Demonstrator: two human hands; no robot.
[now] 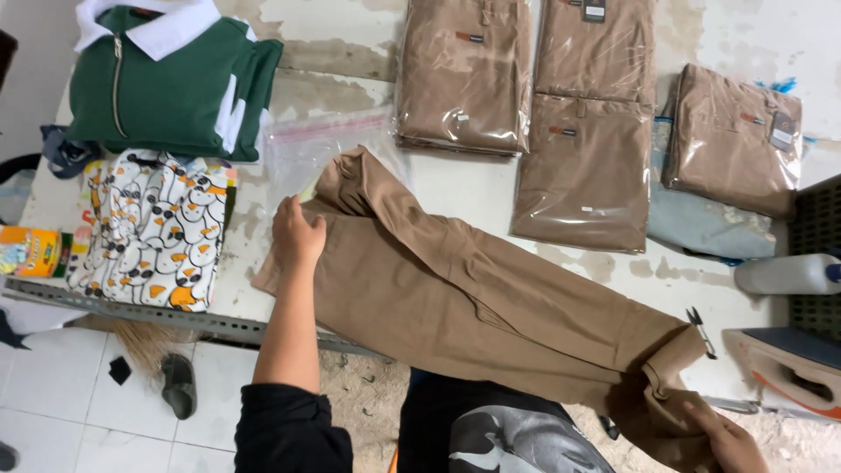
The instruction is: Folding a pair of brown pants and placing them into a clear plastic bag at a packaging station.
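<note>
Brown trousers point(455, 289) lie stretched slantwise across the worn white table point(350, 61), from upper left to lower right. My left hand point(296, 235) presses flat on the trousers near their left edge, fingers together. My right hand point(731, 442) at the bottom right grips the bunched end of the same trousers, just off the table's front edge. An empty clear plastic bag point(307, 149) lies under the upper end of the trousers.
Three bagged brown garments point(464, 74) point(587, 171) point(731, 140) lie at the back. A folded green zip top point(171, 83) and a penguin-print cloth point(153, 232) sit on the left. Small snips point(699, 328), a white bottle point(784, 273) and a dark crate point(816, 236) are on the right.
</note>
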